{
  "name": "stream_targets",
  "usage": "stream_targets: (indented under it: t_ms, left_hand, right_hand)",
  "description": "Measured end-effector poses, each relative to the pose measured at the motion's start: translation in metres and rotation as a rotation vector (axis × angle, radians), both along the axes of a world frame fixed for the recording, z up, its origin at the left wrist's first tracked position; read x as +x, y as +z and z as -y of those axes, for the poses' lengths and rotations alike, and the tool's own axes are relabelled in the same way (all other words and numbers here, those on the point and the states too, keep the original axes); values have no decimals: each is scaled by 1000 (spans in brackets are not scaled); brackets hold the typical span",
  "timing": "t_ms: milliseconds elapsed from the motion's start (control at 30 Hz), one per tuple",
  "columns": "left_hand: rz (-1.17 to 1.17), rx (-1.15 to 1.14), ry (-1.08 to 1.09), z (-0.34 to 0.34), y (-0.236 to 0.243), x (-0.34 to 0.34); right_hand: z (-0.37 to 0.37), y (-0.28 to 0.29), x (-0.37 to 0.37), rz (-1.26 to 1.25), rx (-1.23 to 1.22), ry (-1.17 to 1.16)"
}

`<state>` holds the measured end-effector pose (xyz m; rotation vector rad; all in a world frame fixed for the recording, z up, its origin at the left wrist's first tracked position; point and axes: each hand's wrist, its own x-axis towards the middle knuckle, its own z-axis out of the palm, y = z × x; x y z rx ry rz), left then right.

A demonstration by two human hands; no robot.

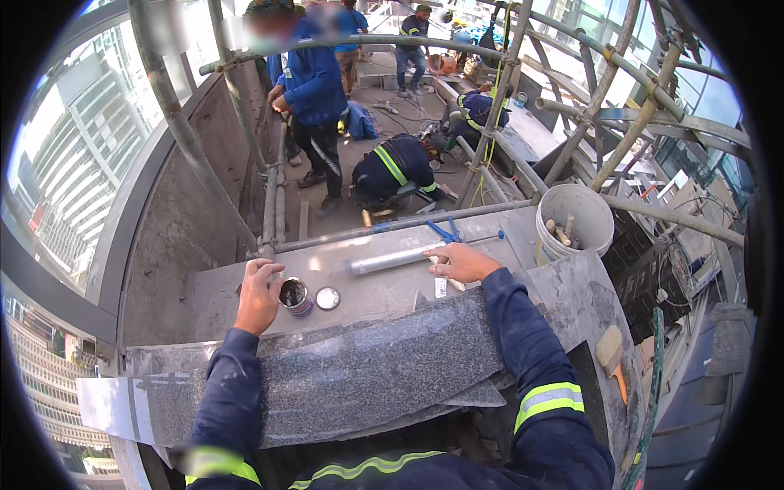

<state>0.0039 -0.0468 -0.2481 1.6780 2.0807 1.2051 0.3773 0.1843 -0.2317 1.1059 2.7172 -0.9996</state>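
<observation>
My left hand [260, 296] hovers just left of an open can of dark paste [296, 297], its fingers loosely bent and apart with nothing visible in them. A round metal lid [327, 298] lies right of the can. My right hand [464, 265] is over the near side of a caulking gun [396, 260] with a silver barrel and blue handle. Its fingers are spread, and whether they touch the barrel is unclear. Small white pieces [441, 287] lie below that hand. In front of me, under my forearms, a speckled grey stone slab [376, 359] stretches across.
A white bucket [574, 220] with several wooden-handled tools stands at the right. An orange-handled brush [611, 359] lies on the ledge. Scaffold pipes [408, 226] border the far side. Beyond them one person crouches [392, 170] and another in blue [317, 90] stands.
</observation>
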Motion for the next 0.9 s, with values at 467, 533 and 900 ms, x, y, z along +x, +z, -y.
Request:
stream_targets:
  t_ms: [467, 533, 900]
  left_hand:
    - [-42, 23, -18, -8, 5, 2]
    - [-158, 23, -74, -17, -2, 2]
    - [-17, -143, -43, -6, -13, -39]
  right_hand:
    - [-11, -16, 6, 14, 41, -3]
    - [-10, -15, 13, 45, 45, -20]
    - [149, 97, 7, -982, 888, -295]
